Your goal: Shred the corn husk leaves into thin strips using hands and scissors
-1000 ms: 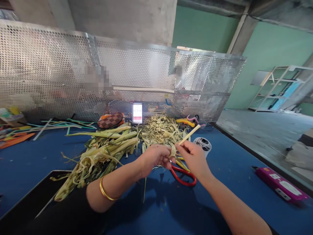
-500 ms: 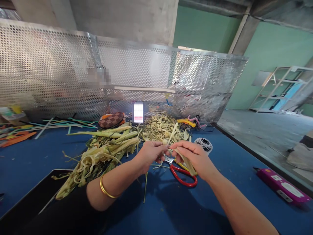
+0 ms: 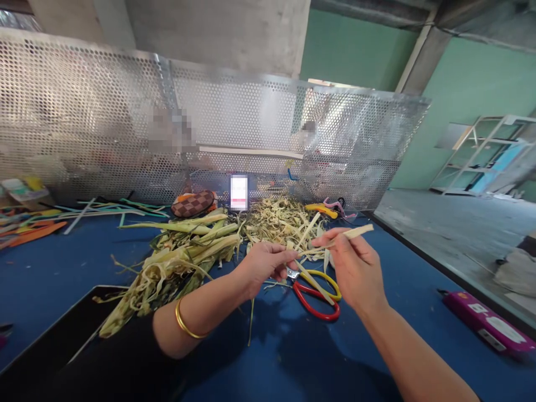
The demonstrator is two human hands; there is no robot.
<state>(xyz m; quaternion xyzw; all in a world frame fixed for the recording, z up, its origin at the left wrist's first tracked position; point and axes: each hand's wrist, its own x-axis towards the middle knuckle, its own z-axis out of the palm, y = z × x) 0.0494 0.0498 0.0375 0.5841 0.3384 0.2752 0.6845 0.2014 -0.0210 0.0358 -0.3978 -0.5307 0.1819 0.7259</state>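
My left hand [image 3: 268, 262] is closed in a pinch on pale corn husk strips [image 3: 316, 287]; one points up and away, another slants down over the scissors. To its right, my right hand [image 3: 358, 271] pinches a husk strip [image 3: 362, 230] whose flat end sticks out beyond the fingers. This strip's thin part runs back toward my left fingertips. Below the hands lie scissors [image 3: 318, 314] with one red and one yellow handle, their blades partly hidden by my left hand. A bundle of corn husks [image 3: 188, 254] lies left of my hands, and shredded husk [image 3: 278, 215] is heaped behind them.
A black tray [image 3: 62, 329] sits at the left front. Coloured strips [image 3: 121, 209] and a checkered pouch [image 3: 192, 205] lie toward the back left. A yellow-handled tool [image 3: 321, 210] rests behind my right hand. A purple pack [image 3: 486, 321] is at right. Perforated metal screening [image 3: 234, 106] stands behind.
My right hand has moved up and right, away from my left hand, drawing a husk strip with it. My left hand stays nearly in place. More of the scissors' handles shows.
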